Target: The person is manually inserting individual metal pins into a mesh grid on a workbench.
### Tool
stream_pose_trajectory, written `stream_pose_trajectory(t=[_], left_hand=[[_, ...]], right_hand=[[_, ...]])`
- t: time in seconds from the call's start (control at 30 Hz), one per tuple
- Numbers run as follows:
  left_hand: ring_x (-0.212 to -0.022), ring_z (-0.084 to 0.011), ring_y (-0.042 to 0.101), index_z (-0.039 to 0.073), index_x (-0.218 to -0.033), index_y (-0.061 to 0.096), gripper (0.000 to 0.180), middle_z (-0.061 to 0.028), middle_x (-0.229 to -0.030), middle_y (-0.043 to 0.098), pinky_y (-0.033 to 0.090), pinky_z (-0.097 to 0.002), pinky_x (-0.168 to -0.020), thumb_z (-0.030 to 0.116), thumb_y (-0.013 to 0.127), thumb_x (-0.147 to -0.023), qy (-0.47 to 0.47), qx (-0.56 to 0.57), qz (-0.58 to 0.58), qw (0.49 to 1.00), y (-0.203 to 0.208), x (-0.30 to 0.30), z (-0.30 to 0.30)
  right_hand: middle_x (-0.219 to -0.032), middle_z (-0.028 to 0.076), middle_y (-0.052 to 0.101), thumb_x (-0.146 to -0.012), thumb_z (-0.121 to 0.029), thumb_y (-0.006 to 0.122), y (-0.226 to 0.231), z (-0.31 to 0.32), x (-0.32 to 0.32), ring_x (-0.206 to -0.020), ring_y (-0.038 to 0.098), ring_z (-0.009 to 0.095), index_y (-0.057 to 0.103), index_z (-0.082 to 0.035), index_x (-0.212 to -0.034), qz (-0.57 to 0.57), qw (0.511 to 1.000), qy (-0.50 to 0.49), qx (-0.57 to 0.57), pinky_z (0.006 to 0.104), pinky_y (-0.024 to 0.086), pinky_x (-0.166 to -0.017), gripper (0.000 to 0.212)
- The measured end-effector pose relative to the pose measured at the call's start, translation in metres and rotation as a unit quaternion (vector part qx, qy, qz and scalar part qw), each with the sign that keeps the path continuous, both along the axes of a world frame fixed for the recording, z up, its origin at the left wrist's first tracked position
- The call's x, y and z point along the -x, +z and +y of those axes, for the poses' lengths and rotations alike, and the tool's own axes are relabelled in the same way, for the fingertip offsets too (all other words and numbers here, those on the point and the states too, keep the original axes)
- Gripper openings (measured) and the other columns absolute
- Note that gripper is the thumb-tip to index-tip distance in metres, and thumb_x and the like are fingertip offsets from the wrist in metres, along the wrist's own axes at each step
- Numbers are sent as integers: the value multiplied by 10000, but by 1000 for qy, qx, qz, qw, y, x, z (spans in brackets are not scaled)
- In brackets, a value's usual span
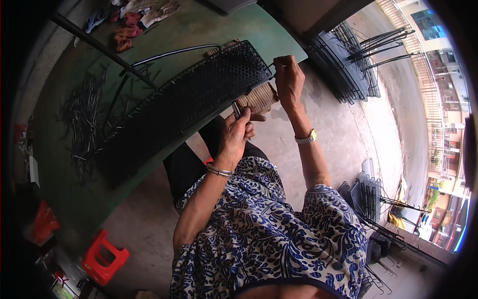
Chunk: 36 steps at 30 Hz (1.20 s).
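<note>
The head view looked down on me as I sat at a green tabletop (199,30); a long black mesh panel (199,92) lay slantwise across it, its far end jutting past the tabletop's edge toward my hands; a curved black rod (174,51) ran along its upper side. My right hand (289,79) was raised at the panel's outer corner, its fingers (280,62) pinched on a thin wire (270,65) right at the rim of the mesh; a gold wristwatch (306,138) sat on that wrist. My left hand (238,130) was lower, just below the panel's edge, its fingers closed around a small dark metal tool (236,109) whose tip pointed up toward the mesh; I could not tell whether the tip touched it; a silver bangle (219,171) circled that wrist. A tan woven piece (259,98) showed under the panel's corner, between my two hands. On the tabletop to my left a scatter of short metal pins (82,117) lay loose, well apart from the hands; crumpled rags (128,27) lay at the far edge. A red plastic stool (103,256) stood on the concrete floor (328,124) at my lower left; stacks of black mesh panels (343,70) with rods sticking out rested on the floor to my right, and more such frames (371,192) leaned nearer my right side.
</note>
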<state>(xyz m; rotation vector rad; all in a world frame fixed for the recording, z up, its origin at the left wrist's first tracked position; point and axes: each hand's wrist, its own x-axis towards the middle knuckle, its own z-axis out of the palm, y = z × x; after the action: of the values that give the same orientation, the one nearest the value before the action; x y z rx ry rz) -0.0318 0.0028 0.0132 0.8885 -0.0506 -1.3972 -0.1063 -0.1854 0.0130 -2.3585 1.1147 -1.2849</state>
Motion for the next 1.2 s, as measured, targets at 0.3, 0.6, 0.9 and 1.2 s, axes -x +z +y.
stream_pose_trajectory(t=[0.3, 0.6, 0.9, 1.2], left_hand=[[-577, -26, 413, 61, -1019, 618, 192, -84, -867, 681, 308, -171, -476, 239, 585, -956, 6, -15, -29, 999, 10, 1, -1], [-542, -24, 405, 64, -960, 635, 237, -88, -881, 697, 287, -177, -456, 299, 625, -930, 11, -22, -46, 999, 12, 8, -3], [-562, -60, 396, 97, -979, 577, 186, -3, -795, 584, 330, -204, -489, 272, 620, -935, 62, -72, -30, 995, -5, -10, -6], [-586, -46, 406, 75, -1043, 600, 193, -48, -785, 613, 338, -196, -519, 249, 579, -962, 38, -26, -7, 999, -1, -11, -3]], right_hand=[[-927, 92, 618, -887, -207, 622, -6, 22, 2, -800, 624, 285, 705, -164, -962, 158, 987, -28, -32, 378, 487, -677, 120], [-877, 93, 671, -919, -172, 601, 34, 64, 36, -771, 643, 166, 610, 42, -1011, -6, 826, 287, -485, 302, 495, -694, 234], [-790, 88, 657, -914, -104, 569, 21, 24, 3, -667, 630, 169, 595, -40, -940, -49, 993, 78, -74, 308, 495, -617, 74], [-795, 127, 655, -877, -78, 591, 2, 12, -19, -663, 637, 271, 603, -51, -908, -2, 998, 50, -33, 338, 493, -616, 43]])
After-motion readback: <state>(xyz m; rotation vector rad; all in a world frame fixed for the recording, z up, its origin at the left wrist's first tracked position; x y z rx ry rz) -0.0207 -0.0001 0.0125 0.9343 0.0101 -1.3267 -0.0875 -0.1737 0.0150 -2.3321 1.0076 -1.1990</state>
